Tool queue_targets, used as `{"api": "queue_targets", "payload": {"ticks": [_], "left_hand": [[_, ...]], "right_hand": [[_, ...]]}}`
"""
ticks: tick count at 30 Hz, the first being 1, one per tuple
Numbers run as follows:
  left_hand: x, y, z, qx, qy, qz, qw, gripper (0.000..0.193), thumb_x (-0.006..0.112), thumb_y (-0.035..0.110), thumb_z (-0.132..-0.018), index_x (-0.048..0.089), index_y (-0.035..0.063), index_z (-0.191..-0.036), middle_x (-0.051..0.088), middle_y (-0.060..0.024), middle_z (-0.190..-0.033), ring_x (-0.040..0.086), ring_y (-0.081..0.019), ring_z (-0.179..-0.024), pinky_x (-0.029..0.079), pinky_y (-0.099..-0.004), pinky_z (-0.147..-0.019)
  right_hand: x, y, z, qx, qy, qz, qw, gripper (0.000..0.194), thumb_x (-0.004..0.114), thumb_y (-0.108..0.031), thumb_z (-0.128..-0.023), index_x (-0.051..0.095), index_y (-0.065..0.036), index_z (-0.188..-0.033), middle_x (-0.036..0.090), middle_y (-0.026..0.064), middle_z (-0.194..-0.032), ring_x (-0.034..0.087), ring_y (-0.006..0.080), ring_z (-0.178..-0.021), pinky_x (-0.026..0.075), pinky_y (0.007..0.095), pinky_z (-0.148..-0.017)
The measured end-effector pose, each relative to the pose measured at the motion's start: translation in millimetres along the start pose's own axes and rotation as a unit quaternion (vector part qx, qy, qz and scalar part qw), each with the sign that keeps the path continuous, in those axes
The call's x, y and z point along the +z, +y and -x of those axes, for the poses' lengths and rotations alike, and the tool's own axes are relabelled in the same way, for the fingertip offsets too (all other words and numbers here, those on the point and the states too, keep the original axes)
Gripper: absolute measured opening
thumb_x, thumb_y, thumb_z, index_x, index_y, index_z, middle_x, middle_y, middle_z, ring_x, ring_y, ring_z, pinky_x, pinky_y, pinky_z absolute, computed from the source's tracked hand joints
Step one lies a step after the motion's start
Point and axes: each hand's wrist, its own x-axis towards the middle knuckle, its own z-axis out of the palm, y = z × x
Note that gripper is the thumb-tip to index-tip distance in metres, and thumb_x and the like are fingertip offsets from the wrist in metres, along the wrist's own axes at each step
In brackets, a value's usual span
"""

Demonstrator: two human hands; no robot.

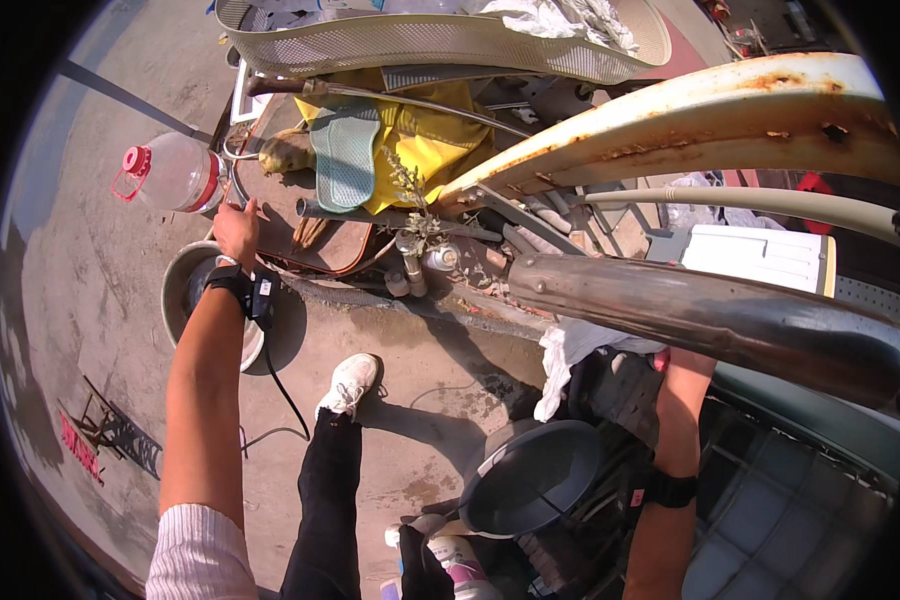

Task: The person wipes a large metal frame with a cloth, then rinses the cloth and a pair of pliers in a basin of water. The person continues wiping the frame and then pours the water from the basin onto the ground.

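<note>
My left hand [236,229] reaches over the rim of a round metal basin [171,296] on the ground. Its fingers are bent beside the base of a large clear plastic bottle [172,171] with a red cap and handle; whether they grip anything is unclear. On the right, my right hand [686,361] is mostly hidden beneath a thick shiny metal pipe [690,315]. White cloth or plastic [570,356] hangs next to it, and what the fingers do cannot be made out. A dark wrist strap is on each arm.
A rusty curved metal beam [667,127] crosses the upper right. Under a mesh basket [420,45] lie yellow cloth [427,142], a pale green insole [345,154] and pipes. A dark grey basin [532,480] leans near my legs. A folding stool [109,431] is at left.
</note>
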Motion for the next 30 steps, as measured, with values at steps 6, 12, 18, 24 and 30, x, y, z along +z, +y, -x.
{"api": "queue_targets", "payload": {"ticks": [6, 12, 18, 24, 30], "left_hand": [[-4, -7, 22, 0.003, -0.01, 0.117, 0.993, 0.038, 0.067, 0.028, -0.077, 0.061, -0.0046, -0.094, 0.066, -0.0215, -0.091, 0.063, -0.033, -0.084, 0.048, -0.0396, -0.076], [-71, 5, 203, -0.002, -0.206, 0.459, 0.864, 0.015, 0.064, 0.011, -0.085, 0.056, 0.0052, -0.096, 0.062, -0.0026, -0.089, 0.056, -0.0072, -0.081, 0.043, -0.0234, -0.066], [-76, 45, 446, -0.155, -0.617, 0.519, 0.571, 0.039, 0.047, 0.012, -0.093, 0.045, 0.0072, -0.131, 0.061, -0.0089, -0.102, 0.064, -0.0185, -0.093, 0.05, -0.0268, -0.079], [-61, 39, 624, -0.186, -0.773, 0.408, 0.448, 0.037, 0.043, 0.017, -0.096, 0.044, 0.0027, -0.13, 0.06, -0.013, -0.096, 0.064, -0.0219, -0.085, 0.052, -0.0335, -0.077], [-26, 0, 743, -0.104, -0.87, 0.151, 0.458, 0.033, 0.05, 0.019, -0.095, 0.049, 0.0024, -0.123, 0.058, -0.0081, -0.102, 0.058, -0.0168, -0.095, 0.05, -0.0339, -0.083]], "right_hand": [[59, 39, -71, -0.136, 0.0, 0.107, 0.985, 0.021, 0.05, -0.009, -0.092, 0.053, -0.005, -0.112, 0.054, 0.0056, -0.107, 0.054, 0.0141, -0.092, 0.042, 0.0263, -0.079], [52, 96, -4, -0.24, -0.042, 0.097, 0.965, 0.037, 0.051, 0.004, -0.086, 0.052, -0.003, -0.122, 0.051, 0.0114, -0.127, 0.052, 0.0208, -0.109, 0.042, 0.0314, -0.092], [-43, 184, 170, 0.102, -0.105, -0.198, 0.969, 0.039, 0.054, -0.001, -0.088, 0.049, -0.001, -0.127, 0.05, 0.0106, -0.129, 0.051, 0.0202, -0.115, 0.043, 0.0333, -0.092], [-157, 255, 286, 0.216, -0.053, -0.426, 0.877, 0.05, 0.049, -0.011, -0.095, 0.03, -0.004, -0.141, 0.041, 0.0151, -0.14, 0.041, 0.0215, -0.126, 0.035, 0.0357, -0.1], [-215, 351, 350, 0.286, 0.08, -0.463, 0.835, 0.049, 0.055, -0.007, -0.091, 0.036, -0.002, -0.136, 0.053, 0.0164, -0.126, 0.055, 0.0167, -0.103, 0.046, 0.0278, -0.079]]}}
